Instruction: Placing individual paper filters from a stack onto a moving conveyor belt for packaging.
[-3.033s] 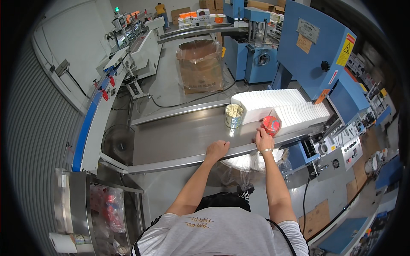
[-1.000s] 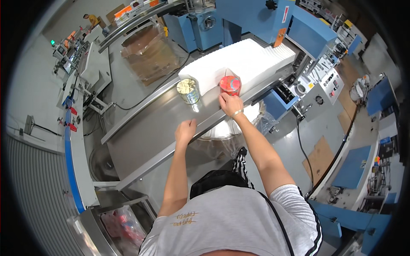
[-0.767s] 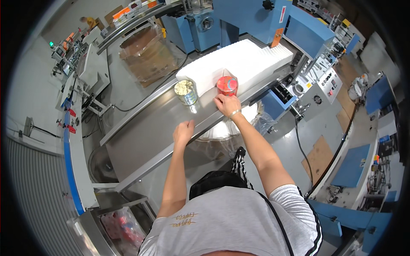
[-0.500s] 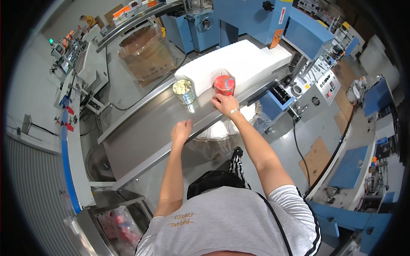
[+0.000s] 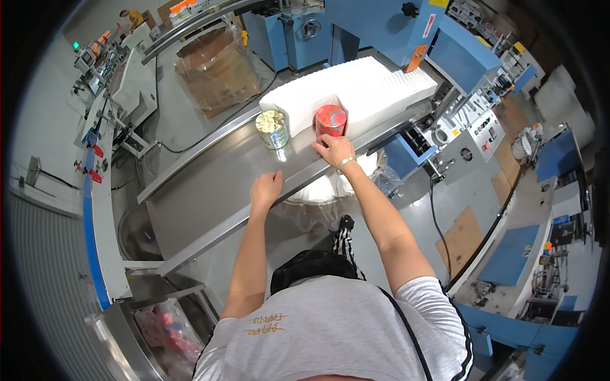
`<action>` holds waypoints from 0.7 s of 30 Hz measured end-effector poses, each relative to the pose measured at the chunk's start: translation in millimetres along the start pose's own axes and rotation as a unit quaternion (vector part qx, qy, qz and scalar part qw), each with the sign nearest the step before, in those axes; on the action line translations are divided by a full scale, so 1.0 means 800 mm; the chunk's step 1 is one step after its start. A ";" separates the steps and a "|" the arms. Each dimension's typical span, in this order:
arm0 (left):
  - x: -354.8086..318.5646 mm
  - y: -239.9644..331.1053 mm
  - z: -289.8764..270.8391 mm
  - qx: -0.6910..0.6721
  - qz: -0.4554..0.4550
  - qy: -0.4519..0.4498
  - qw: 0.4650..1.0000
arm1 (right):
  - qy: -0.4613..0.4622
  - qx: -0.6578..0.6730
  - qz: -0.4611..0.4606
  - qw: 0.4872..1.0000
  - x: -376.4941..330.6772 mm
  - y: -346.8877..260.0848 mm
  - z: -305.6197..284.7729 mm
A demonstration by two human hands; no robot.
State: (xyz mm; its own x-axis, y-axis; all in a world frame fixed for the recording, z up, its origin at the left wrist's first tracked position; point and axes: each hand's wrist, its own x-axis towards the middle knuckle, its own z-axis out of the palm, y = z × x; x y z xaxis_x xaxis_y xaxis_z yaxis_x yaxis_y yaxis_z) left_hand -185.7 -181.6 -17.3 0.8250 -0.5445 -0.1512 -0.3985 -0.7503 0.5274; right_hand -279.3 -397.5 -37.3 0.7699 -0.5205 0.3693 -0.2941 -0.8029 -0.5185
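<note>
Over the front rail of the sloping metal table (image 5: 210, 206), my left hand (image 5: 267, 188) is curled into a loose fist with nothing seen sticking out of it. My right hand (image 5: 335, 151) is at the near side of a red patterned cylinder (image 5: 331, 119), its fingertips at the lower edge and the thumb set apart from the fingers. Whether they touch it I cannot tell. To the left stands a second cylinder (image 5: 272, 129) with a pale gold top and greenish side. Behind both lies a long stack of thin white sheets (image 5: 356, 92).
Blue machinery (image 5: 381, 32) rises behind the white stack. A control panel (image 5: 486, 136) stands to the right. Below the front rail is a plastic-lined container (image 5: 321, 193). A cardboard box in clear plastic (image 5: 219, 76) sits on the floor beyond the table. One person (image 5: 132, 17) is far back left.
The whole view has shifted slightly. My right fingers now overlap the red cylinder's lower edge a little more. My left fist has barely moved; both cylinders stay in place.
</note>
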 end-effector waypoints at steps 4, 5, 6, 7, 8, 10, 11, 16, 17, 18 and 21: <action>-0.001 0.003 -0.004 -0.003 0.003 -0.013 1.000 | -0.021 -0.014 0.027 0.999 -0.001 -0.002 -0.002; -0.001 0.001 -0.003 -0.005 0.001 -0.013 1.000 | -0.023 -0.015 0.025 0.999 -0.001 -0.001 0.000; 0.000 0.000 0.000 -0.001 0.007 -0.008 1.000 | 0.009 -0.027 0.012 1.000 -0.001 0.001 0.003; 0.001 -0.003 0.003 0.002 0.012 -0.004 1.000 | 0.040 -0.039 0.000 0.998 -0.002 0.002 0.005; 0.003 -0.005 0.006 0.000 0.009 -0.004 1.000 | 0.037 -0.040 -0.002 0.998 -0.002 0.002 0.007; 0.008 -0.008 0.009 0.011 0.016 -0.011 1.000 | 0.089 -0.031 -0.019 0.995 -0.002 0.003 0.009; 0.008 -0.009 0.010 0.008 0.014 -0.012 1.000 | 0.087 -0.033 -0.020 0.995 -0.003 0.003 0.009; 0.012 -0.011 0.010 0.002 0.029 -0.007 1.000 | 0.123 -0.020 -0.028 0.992 0.000 0.003 0.015; 0.013 -0.012 0.010 0.000 0.032 -0.009 0.999 | 0.125 -0.020 -0.033 0.991 0.000 0.002 0.014; 0.011 -0.014 0.010 -0.002 0.037 -0.005 0.999 | 0.128 -0.020 -0.037 0.991 -0.002 0.001 0.013; 0.008 -0.006 0.007 -0.009 0.032 0.002 0.999 | 0.150 -0.026 -0.042 0.987 -0.003 0.004 0.016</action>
State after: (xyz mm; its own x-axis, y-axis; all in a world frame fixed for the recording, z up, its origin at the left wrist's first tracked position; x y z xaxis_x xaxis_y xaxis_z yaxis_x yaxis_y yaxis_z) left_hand -180.2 -183.5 -25.3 0.7999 -0.5895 -0.1126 -0.4437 -0.7072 0.5505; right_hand -274.6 -395.5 -49.8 0.5931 -0.5077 0.6249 -0.2709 -0.8567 -0.4390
